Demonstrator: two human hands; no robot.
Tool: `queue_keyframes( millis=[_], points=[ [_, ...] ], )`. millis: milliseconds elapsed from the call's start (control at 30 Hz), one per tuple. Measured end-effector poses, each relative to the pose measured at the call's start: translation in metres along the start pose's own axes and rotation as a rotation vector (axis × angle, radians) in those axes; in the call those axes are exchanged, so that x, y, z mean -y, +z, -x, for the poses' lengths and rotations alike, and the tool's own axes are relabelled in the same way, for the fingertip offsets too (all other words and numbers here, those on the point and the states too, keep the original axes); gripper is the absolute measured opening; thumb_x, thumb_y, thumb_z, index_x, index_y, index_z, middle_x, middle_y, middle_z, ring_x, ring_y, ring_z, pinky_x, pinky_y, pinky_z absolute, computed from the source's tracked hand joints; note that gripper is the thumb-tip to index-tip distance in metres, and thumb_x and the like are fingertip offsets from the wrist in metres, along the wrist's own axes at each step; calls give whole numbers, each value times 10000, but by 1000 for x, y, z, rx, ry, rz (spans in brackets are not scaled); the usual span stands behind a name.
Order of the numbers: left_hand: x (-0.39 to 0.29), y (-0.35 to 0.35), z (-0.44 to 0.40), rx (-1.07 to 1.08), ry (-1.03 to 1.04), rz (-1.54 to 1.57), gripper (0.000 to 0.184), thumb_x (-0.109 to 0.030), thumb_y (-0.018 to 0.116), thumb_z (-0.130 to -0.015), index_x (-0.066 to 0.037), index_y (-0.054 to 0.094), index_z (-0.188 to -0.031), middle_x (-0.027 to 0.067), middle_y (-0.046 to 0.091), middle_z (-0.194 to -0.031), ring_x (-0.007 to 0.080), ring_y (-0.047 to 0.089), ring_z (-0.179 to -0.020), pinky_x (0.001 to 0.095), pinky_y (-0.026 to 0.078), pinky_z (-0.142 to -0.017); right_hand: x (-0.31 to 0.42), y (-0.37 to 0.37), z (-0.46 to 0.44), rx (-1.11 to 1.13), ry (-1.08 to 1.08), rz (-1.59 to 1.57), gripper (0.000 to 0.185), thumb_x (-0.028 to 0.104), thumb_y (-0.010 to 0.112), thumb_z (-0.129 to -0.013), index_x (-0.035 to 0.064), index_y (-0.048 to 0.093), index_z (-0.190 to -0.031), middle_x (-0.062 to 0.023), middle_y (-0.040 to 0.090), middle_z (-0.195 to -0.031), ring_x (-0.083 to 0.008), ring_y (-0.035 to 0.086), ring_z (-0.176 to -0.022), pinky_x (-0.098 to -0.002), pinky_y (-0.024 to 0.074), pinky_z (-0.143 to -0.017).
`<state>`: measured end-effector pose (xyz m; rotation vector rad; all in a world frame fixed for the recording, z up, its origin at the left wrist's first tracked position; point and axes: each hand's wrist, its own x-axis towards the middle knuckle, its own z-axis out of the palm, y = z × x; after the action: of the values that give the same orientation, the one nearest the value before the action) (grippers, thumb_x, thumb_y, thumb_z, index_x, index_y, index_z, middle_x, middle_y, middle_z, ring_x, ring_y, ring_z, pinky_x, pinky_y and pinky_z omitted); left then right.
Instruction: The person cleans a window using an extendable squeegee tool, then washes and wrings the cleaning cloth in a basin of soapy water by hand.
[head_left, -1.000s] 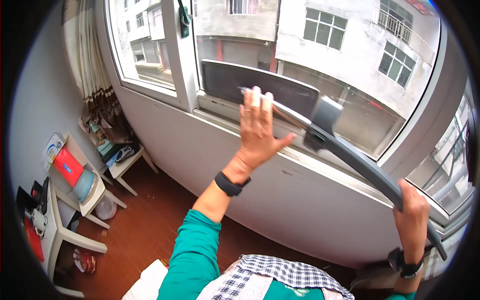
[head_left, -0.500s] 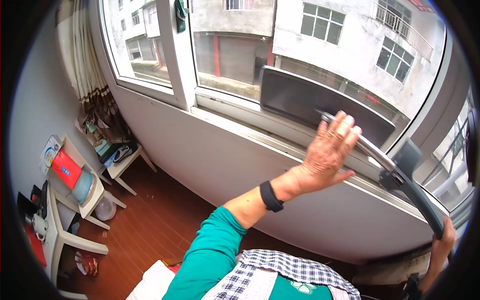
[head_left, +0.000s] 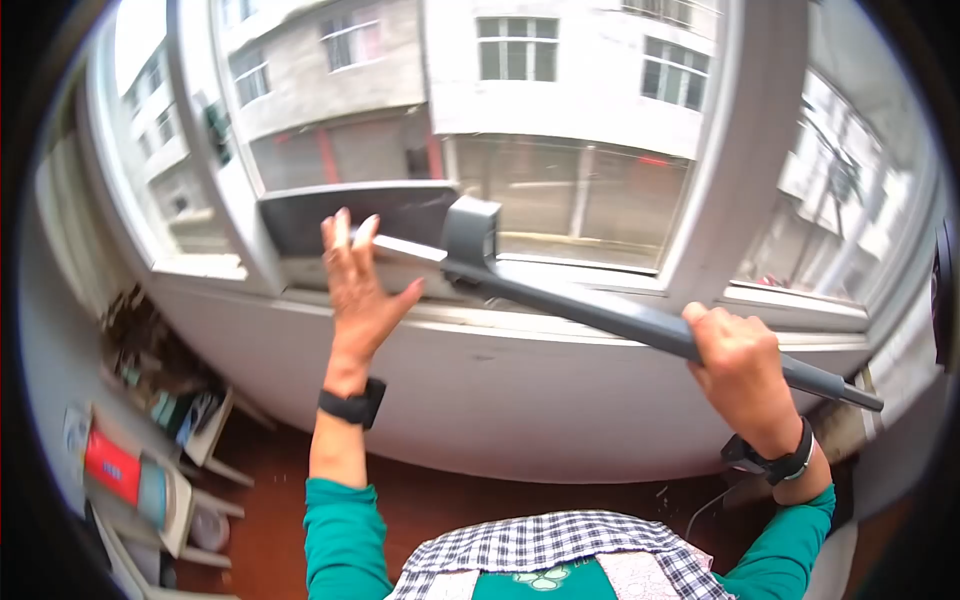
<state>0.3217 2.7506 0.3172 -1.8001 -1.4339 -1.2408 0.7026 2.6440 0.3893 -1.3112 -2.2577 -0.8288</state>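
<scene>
A flat mop lies slantwise along the window sill. Its dark rectangular head (head_left: pixel 330 215) stands on edge against the glass, close to the window's upright frame. A metal section joins the head to a grey handle (head_left: pixel 600 308), with a grey block (head_left: pixel 472 232) around the joint. My right hand (head_left: pixel 740 365) is wrapped round the handle near its lower end. At the metal section is my left hand (head_left: pixel 358 285), fingers stretched and spread. It appears to touch the metal section, but the contact under the fingers is hidden.
The white window sill (head_left: pixel 560 325) runs across in front of me, with large glass panes above. White chairs (head_left: pixel 175 500) bearing a red package (head_left: pixel 112 465) and other items stand at lower left, near a curtain (head_left: pixel 75 215). A thin cord (head_left: pixel 705 510) hangs at lower right.
My view has turned right, bringing my right hand and the whole handle into sight. The mop head has shifted left along the window, nearer the upright frame. My left hand stays by the metal section.
</scene>
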Motion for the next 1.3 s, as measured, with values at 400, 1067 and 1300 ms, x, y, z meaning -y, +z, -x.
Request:
queue_keyframes(
  millis=[400,1067,1300],
  points=[
    [-104,48,-31,-61,226,211,932,-178,836,-531,-130,317,-1304,220,184,-1395,453,13,-1349,628,140,-1039,-39,23,104,-58,332,-26,232,66,665,-645,72,520,-825,-90,520,-680,-287,538,-629,-380,376,-561],
    [-247,18,-249,-393,858,27,696,172,630,-548,-149,573,-1162,72,452,-1317,274,285,-1329,380,381,-1028,64,110,69,-289,820,-1054,335,249,643,-839,25,470,-1018,-125,569,-681,-265,602,-605,-346,462,-536],
    [-234,40,-190,-253,855,113,452,69,612,-646,-67,612,-1077,94,501,-1205,312,308,-1310,449,360,-1026,91,143,107,-126,932,-1126,321,227,653,-826,22,461,-981,-124,565,-630,-248,592,-567,-339,455,-526]
  ],
)
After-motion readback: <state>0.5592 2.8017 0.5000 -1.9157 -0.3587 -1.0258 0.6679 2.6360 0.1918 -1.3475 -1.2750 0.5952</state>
